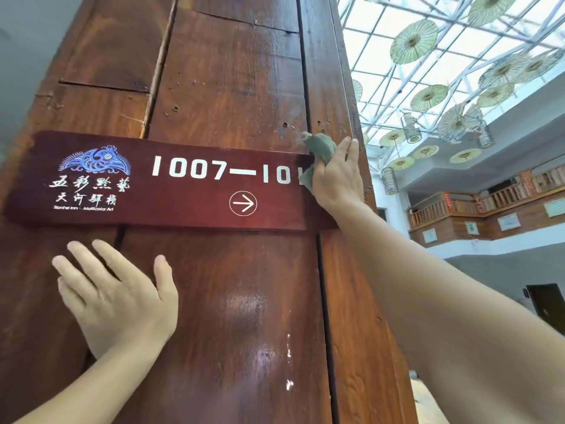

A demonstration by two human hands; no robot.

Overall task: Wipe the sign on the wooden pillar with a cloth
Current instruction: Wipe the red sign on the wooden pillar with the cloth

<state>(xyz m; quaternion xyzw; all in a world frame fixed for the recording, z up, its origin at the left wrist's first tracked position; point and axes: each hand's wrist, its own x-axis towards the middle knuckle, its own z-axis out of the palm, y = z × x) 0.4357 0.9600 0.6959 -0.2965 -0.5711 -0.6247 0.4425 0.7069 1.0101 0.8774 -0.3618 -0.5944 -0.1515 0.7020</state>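
A dark red sign (183, 197) with white numbers, an arrow and a blue fish logo is fixed across the wooden pillar (232, 87). My right hand (337, 179) presses a grey-green cloth (319, 148) against the sign's right end, covering the last digits. The cloth bunches up above and left of my fingers. My left hand (119, 298) lies flat on the pillar below the sign's left part, fingers spread, holding nothing.
The pillar fills the left and middle of the view, its right edge near my right hand. Beyond it to the right are a glass roof with hanging paper umbrellas (414, 41), wire lanterns (389, 180) and a wooden balcony railing (489, 197).
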